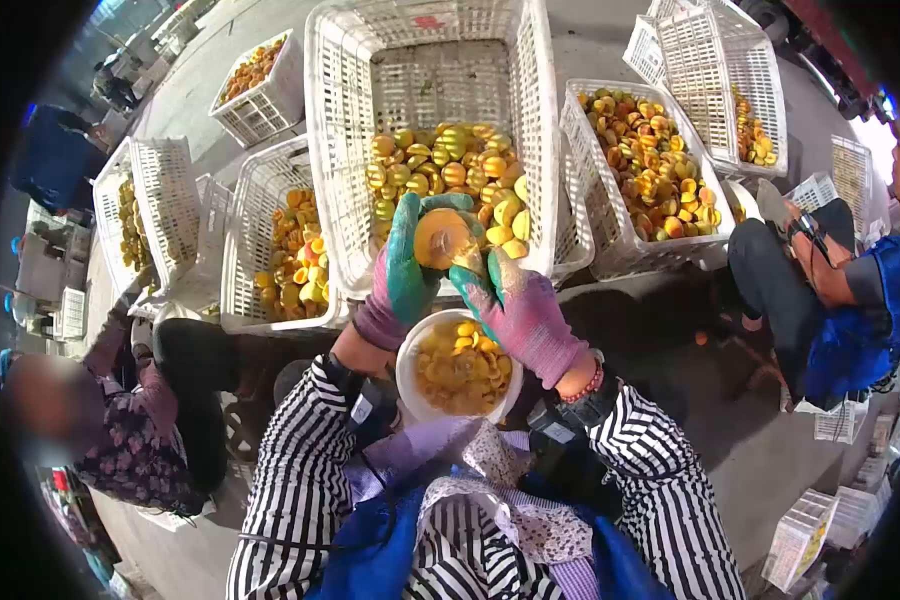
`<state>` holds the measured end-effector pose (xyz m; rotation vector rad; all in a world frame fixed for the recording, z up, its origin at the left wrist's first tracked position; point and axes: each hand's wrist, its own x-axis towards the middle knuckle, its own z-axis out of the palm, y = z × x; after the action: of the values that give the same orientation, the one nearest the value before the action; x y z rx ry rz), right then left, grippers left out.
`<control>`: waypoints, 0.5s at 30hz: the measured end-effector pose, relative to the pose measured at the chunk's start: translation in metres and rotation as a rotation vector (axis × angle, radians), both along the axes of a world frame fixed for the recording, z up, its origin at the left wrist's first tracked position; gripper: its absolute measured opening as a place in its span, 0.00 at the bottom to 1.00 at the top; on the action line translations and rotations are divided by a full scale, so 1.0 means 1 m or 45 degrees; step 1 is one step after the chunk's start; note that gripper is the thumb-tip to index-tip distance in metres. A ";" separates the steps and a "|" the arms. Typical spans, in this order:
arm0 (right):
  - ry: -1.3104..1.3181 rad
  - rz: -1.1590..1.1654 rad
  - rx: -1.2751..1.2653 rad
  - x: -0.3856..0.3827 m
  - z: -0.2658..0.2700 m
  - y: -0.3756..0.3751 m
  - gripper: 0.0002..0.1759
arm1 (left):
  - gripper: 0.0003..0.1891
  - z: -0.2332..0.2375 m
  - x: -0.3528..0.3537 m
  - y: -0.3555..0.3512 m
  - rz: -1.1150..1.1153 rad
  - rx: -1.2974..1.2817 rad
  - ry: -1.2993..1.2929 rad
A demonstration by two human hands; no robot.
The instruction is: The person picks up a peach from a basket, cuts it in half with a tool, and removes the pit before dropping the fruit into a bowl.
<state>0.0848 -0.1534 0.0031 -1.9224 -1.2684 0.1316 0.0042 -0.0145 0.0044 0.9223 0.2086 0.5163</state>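
My left hand (402, 268), in a pink and green glove, is wrapped round a halved peach (444, 238), its orange cut face turned up toward me. At the peach's lower right edge, my right hand (526, 312) in a matching glove has its fingers drawn together in a pinch; I cannot tell what is between them. Just below both hands stands a white bucket (406, 372) of cloudy liquid with yellow fruit pieces (462, 380). Beyond them, a large tilted white crate (332, 150) holds many yellow-orange fruits (450, 160).
Fruit-filled crates flank the large one: a left crate (238, 240) and a right crate (610, 225). A person (135, 440) sits at the left and another person (835, 290) at the right. More crates (720, 80) stand farther back on the grey floor (590, 40).
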 end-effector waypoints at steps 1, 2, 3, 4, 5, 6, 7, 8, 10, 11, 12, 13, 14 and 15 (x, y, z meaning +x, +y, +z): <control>-0.080 -0.045 0.026 -0.001 -0.003 0.005 0.28 | 0.28 0.000 -0.001 0.002 -0.022 0.044 -0.041; -0.088 -0.035 -0.072 -0.003 -0.004 0.008 0.29 | 0.28 0.000 -0.003 0.000 -0.016 0.037 -0.040; -0.088 -0.027 -0.077 -0.004 -0.003 0.009 0.29 | 0.29 0.000 -0.006 -0.004 0.055 0.076 0.020; -0.016 0.035 -0.194 -0.005 0.006 0.011 0.26 | 0.29 0.000 -0.008 -0.006 0.125 0.116 0.078; 0.054 0.097 -0.311 -0.005 0.011 0.014 0.24 | 0.29 -0.003 -0.009 -0.004 0.133 0.114 0.076; 0.156 0.092 -0.297 -0.006 0.006 0.017 0.20 | 0.29 -0.007 -0.010 -0.001 0.234 0.357 0.098; 0.157 0.099 -0.306 -0.007 0.005 0.021 0.20 | 0.28 -0.005 -0.009 -0.002 0.335 0.594 0.126; 0.243 0.141 -0.217 -0.007 0.005 0.025 0.19 | 0.25 -0.003 -0.010 -0.003 0.449 0.810 0.196; 0.257 0.244 -0.058 -0.006 0.006 0.029 0.18 | 0.24 0.006 -0.015 0.002 0.532 0.982 0.225; 0.308 0.297 0.002 -0.005 0.001 0.033 0.19 | 0.23 0.013 -0.017 0.003 0.611 1.173 0.237; 0.334 0.347 0.081 -0.008 -0.001 0.031 0.18 | 0.23 0.025 -0.016 0.004 0.596 1.126 0.189; 0.338 0.400 0.180 -0.008 0.002 0.033 0.18 | 0.23 0.023 -0.020 0.005 0.601 1.126 0.196; 0.327 0.410 0.195 -0.005 0.008 0.035 0.18 | 0.23 0.022 -0.022 0.011 0.440 0.911 0.290; 0.516 0.476 -0.019 -0.004 0.014 0.031 0.18 | 0.23 0.021 -0.025 0.016 0.278 0.691 0.382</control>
<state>0.0812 -0.1221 0.0167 -1.5469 -1.3269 0.6877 -0.0208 0.0014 0.0254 1.5193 0.4582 0.6498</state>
